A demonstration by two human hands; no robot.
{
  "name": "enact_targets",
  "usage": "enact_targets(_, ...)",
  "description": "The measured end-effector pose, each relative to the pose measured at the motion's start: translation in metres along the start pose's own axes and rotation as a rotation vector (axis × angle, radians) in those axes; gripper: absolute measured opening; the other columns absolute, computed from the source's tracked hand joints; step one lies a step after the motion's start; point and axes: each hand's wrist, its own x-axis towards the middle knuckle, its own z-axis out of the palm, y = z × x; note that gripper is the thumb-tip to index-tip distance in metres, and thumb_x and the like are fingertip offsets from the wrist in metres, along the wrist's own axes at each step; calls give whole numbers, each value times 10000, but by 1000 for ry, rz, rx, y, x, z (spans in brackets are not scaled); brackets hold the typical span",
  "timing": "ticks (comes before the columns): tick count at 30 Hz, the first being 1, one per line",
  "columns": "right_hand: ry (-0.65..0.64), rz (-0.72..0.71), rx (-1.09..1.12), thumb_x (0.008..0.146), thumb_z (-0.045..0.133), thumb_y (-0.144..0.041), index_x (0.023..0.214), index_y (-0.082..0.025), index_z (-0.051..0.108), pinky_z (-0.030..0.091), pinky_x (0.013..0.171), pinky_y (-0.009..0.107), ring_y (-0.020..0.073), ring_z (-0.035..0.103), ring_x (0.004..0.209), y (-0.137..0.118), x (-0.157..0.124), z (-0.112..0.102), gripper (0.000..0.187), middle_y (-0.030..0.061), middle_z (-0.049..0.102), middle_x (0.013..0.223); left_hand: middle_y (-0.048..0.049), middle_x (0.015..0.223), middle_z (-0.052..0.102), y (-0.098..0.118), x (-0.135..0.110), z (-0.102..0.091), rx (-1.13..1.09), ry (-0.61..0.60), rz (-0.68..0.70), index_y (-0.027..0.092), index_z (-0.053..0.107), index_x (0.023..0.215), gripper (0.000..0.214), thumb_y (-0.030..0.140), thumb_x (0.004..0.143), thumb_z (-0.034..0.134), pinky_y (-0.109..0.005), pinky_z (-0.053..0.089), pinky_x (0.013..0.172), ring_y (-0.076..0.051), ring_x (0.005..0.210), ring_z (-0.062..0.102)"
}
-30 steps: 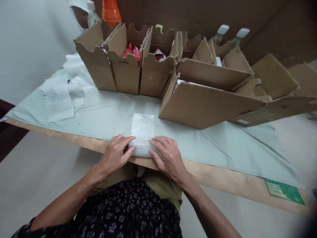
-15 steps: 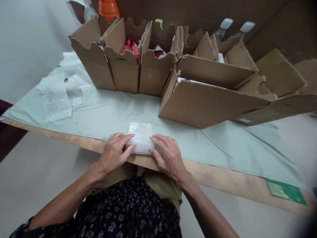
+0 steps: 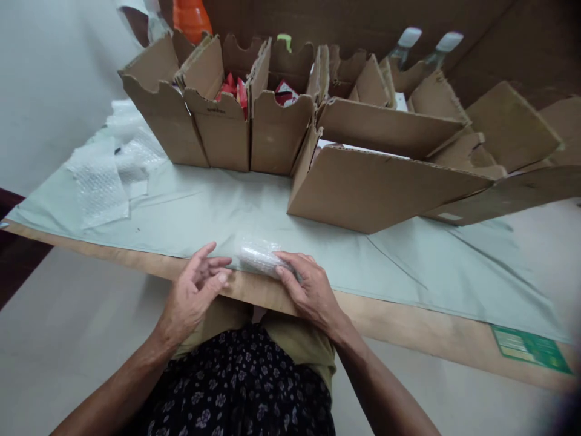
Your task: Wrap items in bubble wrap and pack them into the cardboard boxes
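A small bubble wrap roll (image 3: 259, 254) lies at the front edge of the cloth-covered table, slightly blurred. My right hand (image 3: 308, 284) pinches its right end between thumb and fingers. Just left of the roll, my left hand (image 3: 197, 284) is apart from it, palm turned inward, fingers spread and holding nothing. Whether anything is inside the wrap cannot be made out.
Bubble wrap sheets (image 3: 102, 181) lie at the left. Several cardboard bins (image 3: 218, 130) stand along the back, some with red packets (image 3: 235, 89). A larger cardboard box (image 3: 381, 188) stands nearer, to the right. Behind are an orange bottle (image 3: 191, 21) and clear bottles (image 3: 406, 45). A green card (image 3: 531, 349) lies front right.
The bubble wrap went from a flat piece held at both sides to a narrower, rolled shape. My left hand let go, moved left and opened; my right hand kept its hold.
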Motion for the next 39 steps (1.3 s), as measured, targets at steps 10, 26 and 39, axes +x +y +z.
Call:
enact_targets(10, -44, 135, 261, 898, 712, -552, 1502, -292, 501, 481, 1092, 514, 304, 592, 1289, -4, -28, -24, 691, 126, 533, 1524, -108, 1280, 706, 17, -4, 34, 50, -225, 81, 228, 241, 1650, 842, 270, 911, 644, -383, 577, 1008, -229, 1081, 716)
enact_targets(26, -78, 111, 27, 888, 668, -214, 978, -254, 689, 563, 706, 277, 166, 689, 799, -16, -46, -132, 100, -10, 750, 910, -177, 1507, 549, 113, 83, 91, 726, -42, 1250, 215, 382, 1566, 730, 268, 906, 689, -568, 388, 1205, -373, 1473, 448)
enact_targets(39, 919, -34, -520, 823, 770, -324, 1028, -216, 670, 528, 722, 348, 190, 669, 757, 3, 49, -257, 253, 48, 717, 893, -111, 1499, 576, 125, 126, 123, 666, 57, 1156, 231, 711, 933, 93, 220, 865, 649, -588, 497, 1086, -366, 1363, 569)
